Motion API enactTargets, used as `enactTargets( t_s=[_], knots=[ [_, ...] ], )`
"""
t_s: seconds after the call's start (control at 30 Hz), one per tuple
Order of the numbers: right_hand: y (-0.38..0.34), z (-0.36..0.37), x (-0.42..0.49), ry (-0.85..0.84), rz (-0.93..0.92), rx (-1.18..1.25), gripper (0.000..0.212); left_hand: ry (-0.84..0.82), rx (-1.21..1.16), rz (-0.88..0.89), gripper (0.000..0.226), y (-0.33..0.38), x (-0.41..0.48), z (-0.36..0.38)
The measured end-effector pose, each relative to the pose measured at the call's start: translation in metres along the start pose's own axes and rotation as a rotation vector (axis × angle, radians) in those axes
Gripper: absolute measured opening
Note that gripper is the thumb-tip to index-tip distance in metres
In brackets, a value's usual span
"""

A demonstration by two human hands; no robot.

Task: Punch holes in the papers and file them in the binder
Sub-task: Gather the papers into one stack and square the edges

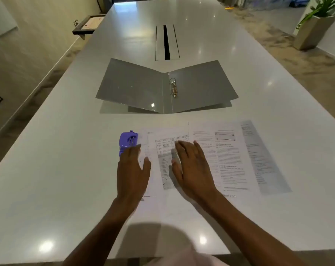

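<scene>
Glossy white table (47, 169); potted plant (314, 29) far right. Both hands flat, fingers straight. Left hand (133, 169) reaches the purple punch (127, 140). Right hand (191, 169) rests on the printed papers (230, 160). Grey binder (134, 87) lies open beyond the fingertips.

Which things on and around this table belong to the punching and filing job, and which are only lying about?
For the job:
- purple hole punch
- printed papers
- open grey ring binder

Only lying about:
- potted plant
- picture frame
- cable slot in the table
</scene>
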State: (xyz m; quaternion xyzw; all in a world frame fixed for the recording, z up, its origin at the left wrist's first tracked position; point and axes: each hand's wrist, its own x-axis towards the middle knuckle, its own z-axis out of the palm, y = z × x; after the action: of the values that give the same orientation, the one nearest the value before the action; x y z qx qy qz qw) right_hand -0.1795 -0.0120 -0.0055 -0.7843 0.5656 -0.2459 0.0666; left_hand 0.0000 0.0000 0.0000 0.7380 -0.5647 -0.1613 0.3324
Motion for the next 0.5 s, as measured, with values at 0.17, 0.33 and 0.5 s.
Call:
enactTargets(
  t_s=[0.17,0.33,0.5],
  knots=[
    [-0.003,0.005,-0.018,-0.112,-0.061,0.042,0.054,-0.049,-0.123,-0.203,0.048,-0.012,-0.02,-0.016],
    [-0.001,0.009,-0.037,-0.226,-0.106,0.032,0.065,-0.074,-0.218,-0.352,0.06,-0.012,-0.029,-0.024],
    [0.004,0.013,-0.044,-0.249,-0.102,0.006,0.066,-0.1,-0.316,-0.461,0.065,-0.001,-0.03,-0.025]
  ],
)
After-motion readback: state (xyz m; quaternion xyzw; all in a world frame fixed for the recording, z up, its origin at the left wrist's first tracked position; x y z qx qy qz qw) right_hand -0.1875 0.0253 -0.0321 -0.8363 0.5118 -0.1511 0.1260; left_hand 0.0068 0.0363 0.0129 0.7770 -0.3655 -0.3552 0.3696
